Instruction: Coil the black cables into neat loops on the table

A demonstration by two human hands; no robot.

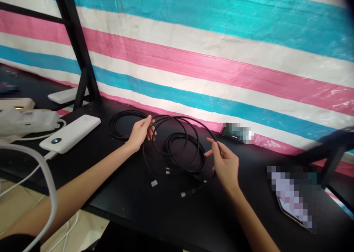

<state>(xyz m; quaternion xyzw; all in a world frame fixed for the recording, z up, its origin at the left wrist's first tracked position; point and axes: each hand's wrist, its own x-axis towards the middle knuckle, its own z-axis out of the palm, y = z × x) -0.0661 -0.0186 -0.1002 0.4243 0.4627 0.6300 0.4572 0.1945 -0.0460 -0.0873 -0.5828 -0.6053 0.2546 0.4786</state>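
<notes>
My left hand [140, 133] and right hand [225, 165] pinch a cord [177, 117]; the box [41, 121] at nine o'clock has blurry writing.

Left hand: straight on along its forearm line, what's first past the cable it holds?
Likely the striped sheet: past the held black cable, nothing else shows ahead of the left hand, though depth is unclear.

- I hold a thin black cable [179, 117] in loose, uneven loops above the tabletop [155, 215].
- It arches from my left hand [139, 133] to my right hand [225, 161].
- Its loops overlap a tighter black coil [167, 149] lying flat; I can't tell whether they join.
</notes>
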